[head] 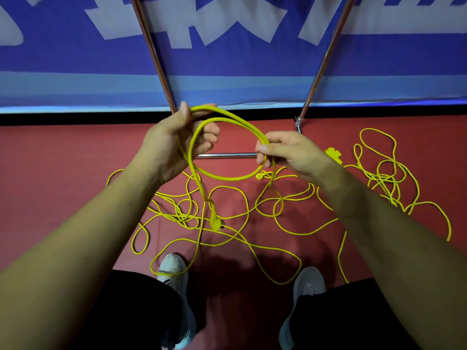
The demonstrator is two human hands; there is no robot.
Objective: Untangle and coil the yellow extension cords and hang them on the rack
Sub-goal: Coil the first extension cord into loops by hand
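Coiling a yellow cord [225, 178]
Left hand [169, 142] and right hand [290, 155] grip its loop, fingers curled round it; plug [214, 221] dangles.

I see a dark red floor [63, 185] below me; behind it a blue banner [75, 54] with pale lettering; a black strip [75, 119] runs along its foot.
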